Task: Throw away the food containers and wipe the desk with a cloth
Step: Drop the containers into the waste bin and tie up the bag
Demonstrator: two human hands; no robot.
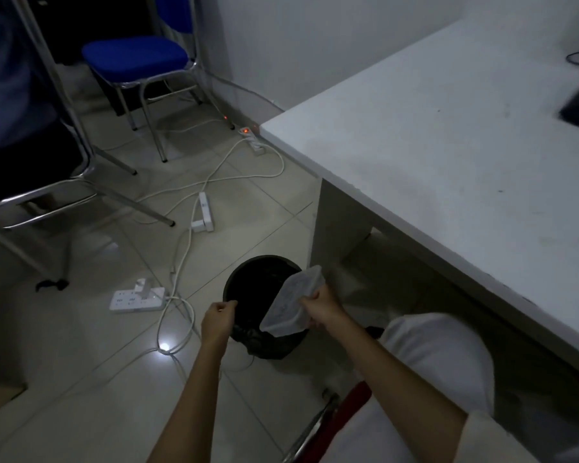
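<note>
Head view: right hand [320,307] grips one food container [293,304] over one bin [264,305], left hand [218,317] pinches its liner

A translucent lidded food container [293,302] is tilted over the open black-lined trash bin [264,285], beside the white desk [448,145].

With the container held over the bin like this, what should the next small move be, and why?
Probably open the right hand and drop the food container: it hangs tilted over the open black bin, while the left hand pinches the bag's rim.
</note>
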